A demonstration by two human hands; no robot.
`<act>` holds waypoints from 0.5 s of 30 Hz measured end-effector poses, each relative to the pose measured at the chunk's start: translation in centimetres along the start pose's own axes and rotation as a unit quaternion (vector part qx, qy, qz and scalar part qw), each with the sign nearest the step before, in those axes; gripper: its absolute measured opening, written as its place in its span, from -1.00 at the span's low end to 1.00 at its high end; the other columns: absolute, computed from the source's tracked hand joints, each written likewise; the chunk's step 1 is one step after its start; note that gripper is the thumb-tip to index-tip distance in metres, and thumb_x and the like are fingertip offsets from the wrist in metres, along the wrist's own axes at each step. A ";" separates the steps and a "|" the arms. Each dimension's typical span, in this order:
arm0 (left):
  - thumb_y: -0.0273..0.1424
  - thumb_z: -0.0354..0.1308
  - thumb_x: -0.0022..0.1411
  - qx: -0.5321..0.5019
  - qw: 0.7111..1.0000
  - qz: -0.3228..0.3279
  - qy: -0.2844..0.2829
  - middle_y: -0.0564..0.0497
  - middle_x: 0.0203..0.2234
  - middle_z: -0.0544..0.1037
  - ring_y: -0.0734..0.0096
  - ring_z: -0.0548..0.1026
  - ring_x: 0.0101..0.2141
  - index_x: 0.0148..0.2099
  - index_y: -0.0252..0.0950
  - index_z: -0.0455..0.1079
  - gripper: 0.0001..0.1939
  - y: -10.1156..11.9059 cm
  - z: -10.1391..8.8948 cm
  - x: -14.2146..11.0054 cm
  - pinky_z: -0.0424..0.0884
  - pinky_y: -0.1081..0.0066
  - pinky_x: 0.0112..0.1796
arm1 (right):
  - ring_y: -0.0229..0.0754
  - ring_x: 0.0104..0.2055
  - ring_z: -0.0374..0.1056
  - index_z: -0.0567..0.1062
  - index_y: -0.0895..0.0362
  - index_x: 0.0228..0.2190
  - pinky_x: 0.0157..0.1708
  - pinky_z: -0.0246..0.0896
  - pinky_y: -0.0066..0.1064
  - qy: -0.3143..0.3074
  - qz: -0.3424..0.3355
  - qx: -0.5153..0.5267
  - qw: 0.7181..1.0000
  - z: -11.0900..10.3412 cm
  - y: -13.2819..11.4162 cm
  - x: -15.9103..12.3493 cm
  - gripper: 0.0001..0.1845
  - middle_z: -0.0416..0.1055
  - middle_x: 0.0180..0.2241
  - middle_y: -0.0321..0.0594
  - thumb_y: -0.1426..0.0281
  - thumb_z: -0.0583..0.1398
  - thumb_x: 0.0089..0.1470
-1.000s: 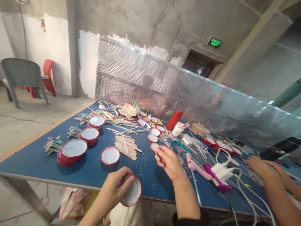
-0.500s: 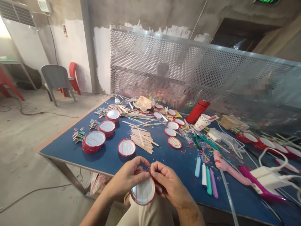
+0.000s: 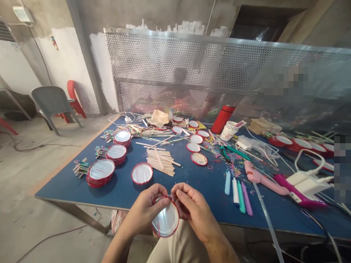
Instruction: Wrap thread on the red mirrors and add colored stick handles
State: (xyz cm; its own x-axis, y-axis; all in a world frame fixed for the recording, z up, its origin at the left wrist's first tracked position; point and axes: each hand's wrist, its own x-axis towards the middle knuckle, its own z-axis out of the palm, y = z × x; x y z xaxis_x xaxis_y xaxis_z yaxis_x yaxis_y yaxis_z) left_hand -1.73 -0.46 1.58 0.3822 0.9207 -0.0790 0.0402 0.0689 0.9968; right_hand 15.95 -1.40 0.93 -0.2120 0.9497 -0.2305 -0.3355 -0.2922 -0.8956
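A round white disc with a red rim (image 3: pixel 165 220) is held over my lap, with thin red lines across its face. My left hand (image 3: pixel 149 204) grips its upper left edge, thumb lying on the face. At the upper right of the rim, the fingers of my right hand (image 3: pixel 192 206) are pinched together; what they hold, if anything, is too small to make out. Just beyond my hands on the blue table (image 3: pixel 115 199) lies another red-rimmed disc (image 3: pixel 142 173). Flat wooden sticks (image 3: pixel 161 162) are spread beside it.
Stacked discs with sticks (image 3: pixel 101 171) stand at the left. To the right lie capped markers (image 3: pixel 241 197), a pink glue gun (image 3: pixel 263 179), green-handled pliers (image 3: pixel 237 152) and white chargers (image 3: pixel 307 182). A red flask (image 3: pixel 223 118) and paper cup (image 3: pixel 229 130) stand before a perforated metal panel (image 3: pixel 164 65).
The view has swung slightly to the right. My right hand's fingers have shifted a little at the disc's rim; my left hand keeps its hold.
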 end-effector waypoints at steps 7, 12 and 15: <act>-0.17 0.22 0.28 0.058 0.998 0.003 0.012 0.16 -0.51 0.28 0.48 0.21 -0.47 -0.24 -0.29 0.35 -0.73 0.5 -0.1 0.1 0.15 0.53 -0.49 | -0.34 -0.47 0.22 0.56 0.15 -0.37 -0.46 0.14 -0.53 -0.008 -0.026 -0.033 0.999 0.6 -0.6 -0.6 -0.37 0.38 -0.48 -0.35 -0.08 0.52 -0.27; -0.22 0.17 0.32 0.097 0.995 0.011 0.000 0.13 -0.48 0.33 0.45 0.25 -0.45 -0.23 -0.28 0.35 -0.79 0.4 -0.1 0.1 0.16 0.52 -0.49 | -0.40 -0.55 0.07 0.48 0.15 -0.46 -0.53 0.03 -0.55 0.026 -0.034 -0.006 0.999 0.9 -0.4 -0.5 -0.43 0.24 -0.57 -0.43 -0.06 0.50 -0.20; -0.24 0.16 0.32 0.104 0.994 0.018 -0.028 0.11 -0.46 0.38 0.44 0.28 -0.44 -0.24 -0.28 0.36 -0.80 0.6 -0.2 0.1 0.18 0.52 -0.47 | -0.42 -0.61 0.02 0.47 0.14 -0.43 -0.57 -0.08 -0.55 0.015 -0.040 0.025 0.999 0.9 -0.2 -0.3 -0.49 0.24 -0.61 -0.45 -0.01 0.46 -0.11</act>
State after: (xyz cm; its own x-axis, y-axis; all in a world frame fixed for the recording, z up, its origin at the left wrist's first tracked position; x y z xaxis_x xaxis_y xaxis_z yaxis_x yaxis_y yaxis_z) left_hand -1.88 -0.28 2.20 0.4371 0.8980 -0.0496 0.2125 -0.0495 0.9759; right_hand 15.24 -1.71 1.47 -0.1551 0.9731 -0.1704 -0.3953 -0.2192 -0.8920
